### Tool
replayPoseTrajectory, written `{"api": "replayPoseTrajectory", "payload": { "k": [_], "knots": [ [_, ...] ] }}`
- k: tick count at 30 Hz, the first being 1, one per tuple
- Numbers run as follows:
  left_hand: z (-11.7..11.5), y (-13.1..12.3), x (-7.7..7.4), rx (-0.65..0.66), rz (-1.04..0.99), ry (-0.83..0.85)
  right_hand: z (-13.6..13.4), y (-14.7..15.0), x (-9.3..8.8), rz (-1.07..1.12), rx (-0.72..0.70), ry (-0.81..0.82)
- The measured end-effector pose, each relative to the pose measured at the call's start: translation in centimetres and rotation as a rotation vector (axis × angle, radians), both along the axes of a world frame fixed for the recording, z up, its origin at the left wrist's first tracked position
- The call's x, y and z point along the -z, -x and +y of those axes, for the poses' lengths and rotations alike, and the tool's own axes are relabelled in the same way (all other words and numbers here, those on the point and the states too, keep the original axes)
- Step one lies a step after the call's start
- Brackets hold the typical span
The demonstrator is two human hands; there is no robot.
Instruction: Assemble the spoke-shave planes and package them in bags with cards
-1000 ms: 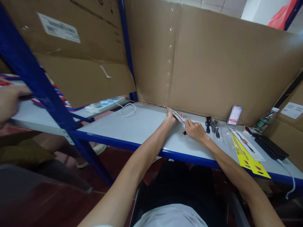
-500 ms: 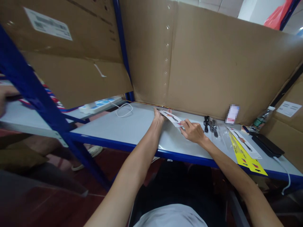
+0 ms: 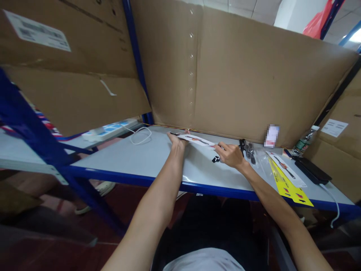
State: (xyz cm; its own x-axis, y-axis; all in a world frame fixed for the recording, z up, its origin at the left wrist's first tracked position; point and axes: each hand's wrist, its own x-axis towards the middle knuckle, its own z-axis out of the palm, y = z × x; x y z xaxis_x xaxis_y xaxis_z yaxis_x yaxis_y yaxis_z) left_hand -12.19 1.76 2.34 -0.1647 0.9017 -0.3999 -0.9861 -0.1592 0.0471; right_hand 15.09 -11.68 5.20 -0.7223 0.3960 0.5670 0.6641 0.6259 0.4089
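Both my hands hold a long white printed card just above the grey table. My left hand grips its left end with closed fingers. My right hand pinches its right end. A small black piece lies on the table right beside my right hand. Just right of that hand lie a few black and metal tools.
A big cardboard sheet stands along the table's back. Yellow and white packaging cards, a black flat device, a water bottle and a small white tag lie at right. A white power strip and cable sit at left.
My hands have moved apart and the card now lies flatter and stretched between them. The view has shifted left. Another person's hand at the far left is no longer seen.
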Motion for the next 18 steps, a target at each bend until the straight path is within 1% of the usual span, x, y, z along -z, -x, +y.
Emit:
{"api": "replayPoseTrajectory", "payload": {
  "k": [5,8,10,12,14,16,18],
  "knots": [
    [-0.2,0.4,0.2,-0.022,0.072,0.012,0.2,-0.6,0.1,0.094,-0.168,-0.167],
    [-0.3,0.5,0.2,0.003,0.097,0.014,-0.3,-1.6,-0.6,0.216,-0.256,-0.267],
    [-0.3,0.5,0.1,-0.002,0.119,0.023,-0.7,-2.5,-1.3,0.354,-0.279,-0.297],
    [-0.4,0.4,0.0,-0.022,0.126,0.026,-0.9,-3.3,-2.0,0.590,-0.243,-0.290],
    [-0.4,0.3,-0.1,-0.031,0.112,0.021,-0.6,-4.0,-2.7,0.909,-0.181,-0.232],
    [-0.5,0.2,-0.1,-0.014,0.095,0.011,0.3,-4.6,-3.3,1.228,-0.149,-0.106],
    [-0.5,0.1,0.0,0.018,0.089,0.008,1.7,-5.3,-3.8,1.494,-0.162,0.048]
  ]
}}
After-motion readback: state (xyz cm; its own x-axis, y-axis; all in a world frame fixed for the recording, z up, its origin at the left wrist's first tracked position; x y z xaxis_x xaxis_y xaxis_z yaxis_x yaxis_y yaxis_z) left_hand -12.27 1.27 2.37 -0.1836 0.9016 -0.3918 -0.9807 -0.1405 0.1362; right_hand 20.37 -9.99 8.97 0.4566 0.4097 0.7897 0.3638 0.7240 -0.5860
